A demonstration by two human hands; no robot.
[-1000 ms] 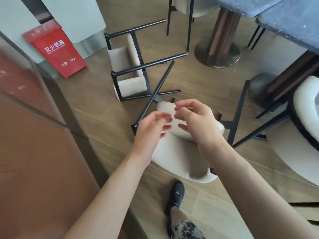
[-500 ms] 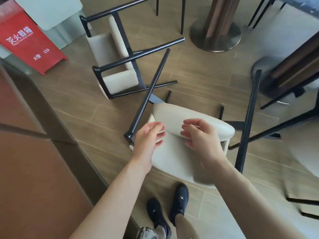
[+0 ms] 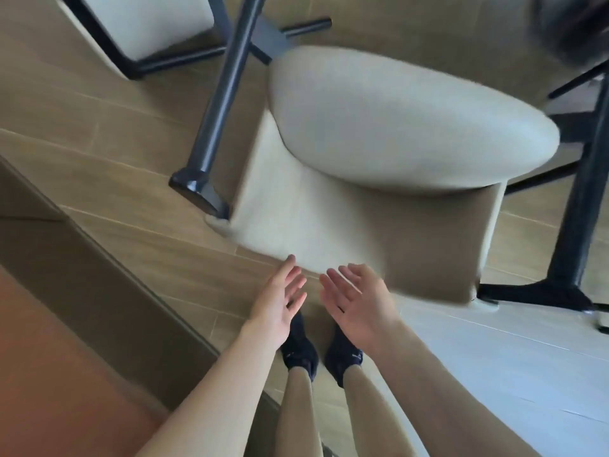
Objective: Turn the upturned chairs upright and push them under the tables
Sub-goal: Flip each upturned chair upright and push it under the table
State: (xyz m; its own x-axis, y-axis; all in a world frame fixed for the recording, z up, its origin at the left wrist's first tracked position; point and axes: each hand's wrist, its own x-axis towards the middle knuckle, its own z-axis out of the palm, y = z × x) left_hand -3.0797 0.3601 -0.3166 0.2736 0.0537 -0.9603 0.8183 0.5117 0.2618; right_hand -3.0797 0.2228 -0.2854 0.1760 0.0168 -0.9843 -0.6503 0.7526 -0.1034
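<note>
An upturned chair (image 3: 389, 127) with cream padding and black metal legs lies on the wooden floor right in front of me, one leg (image 3: 224, 103) slanting up at the left and another (image 3: 583, 199) at the right. Its curved cream backrest (image 3: 346, 232) points toward me. My left hand (image 3: 280, 301) and my right hand (image 3: 356, 301) are held palms up, fingers spread, just below the backrest's near edge. The left fingertips reach that edge; neither hand grips anything.
A second overturned cream chair (image 3: 145, 24) lies at the top left. A brown wall base (image 3: 99, 265) runs diagonally along my left. My two dark shoes (image 3: 323, 351) stand close under the hands. Pale floor (image 3: 510, 364) spreads to the right.
The view has dropped much closer to the chair. Both hands have come off the seat edge, lowered toward the backrest's near edge and turned palms up with fingers spread.
</note>
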